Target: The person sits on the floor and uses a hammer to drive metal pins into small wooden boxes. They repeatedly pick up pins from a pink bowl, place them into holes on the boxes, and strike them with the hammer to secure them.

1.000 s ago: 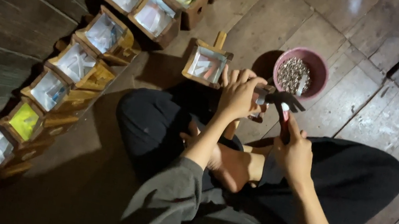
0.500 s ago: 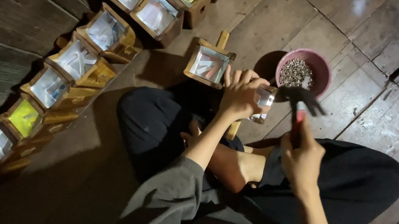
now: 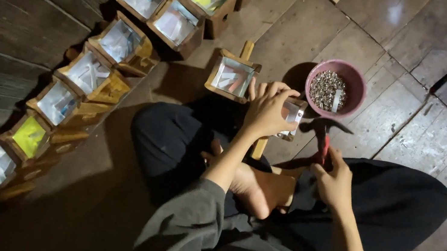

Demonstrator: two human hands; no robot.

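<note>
Wooden box frame [image 3: 291,118] under clasping left-hand fingers [image 3: 278,95]; right fingers [image 3: 327,167] around red-handled hammer [image 3: 325,138].

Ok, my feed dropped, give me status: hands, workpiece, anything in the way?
Left hand grips small wooden frame. Right hand holds red-handled hammer, head beside frame. Pink bowl of small metal pieces close behind; nothing between.

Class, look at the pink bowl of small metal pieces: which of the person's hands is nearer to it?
The left. The left hand grips a small wooden frame just beside the pink bowl. The right hand holds a red-handled hammer lower down, farther from it.
</note>
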